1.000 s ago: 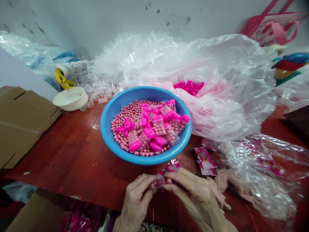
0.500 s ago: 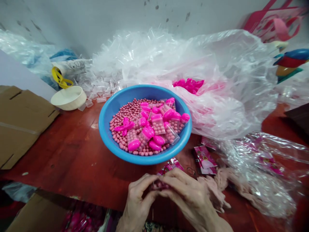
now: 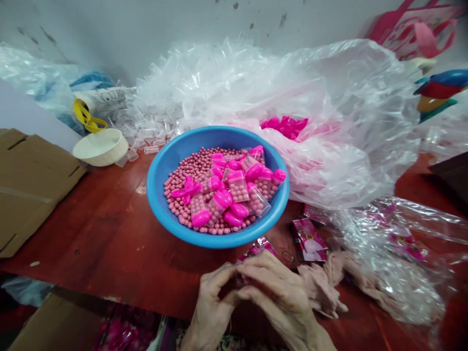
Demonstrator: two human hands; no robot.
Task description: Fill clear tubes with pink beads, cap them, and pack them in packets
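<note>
1. Your left hand [image 3: 211, 304] and right hand [image 3: 276, 292] meet fingertip to fingertip above the near edge of the dark red counter [image 3: 98, 239], both apparently grasping one small clear plastic container of pink beads [image 3: 240, 280]; only a sliver shows in the gap, so you cannot tell its exact pose.

2. What has just changed: a second ago that container showed plainly between your fingertips; now your fingers arch over and almost cover it. By judgement, you are working on it by touch, and it remains a piece in hand, apart from those in the basin.

3. Just beyond your fingers, a shiny magenta printed packet [image 3: 259, 247] lies on the counter, partly hidden by your right hand.

4. Right of that hand you have a crumpled beige cloth [image 3: 321, 290], and behind it a flat pink printed packet [image 3: 310, 240], with crinkled clear wrapping [image 3: 402, 287] further right.

5. Ahead of you stands a round blue plastic basin [image 3: 215, 241]. Loose dusty-pink beads [image 3: 179, 207] fill its bottom; bead-filled containers with hot-pink caps [image 3: 238, 187] lie piled on them, mostly towards the right.

6. Farther back, you face a large translucent plastic bag [image 3: 340, 170] with bright pink plastic pieces [image 3: 285, 127] at its mouth. Left of the basin sits a shallow cream dish [image 3: 100, 158].
</note>
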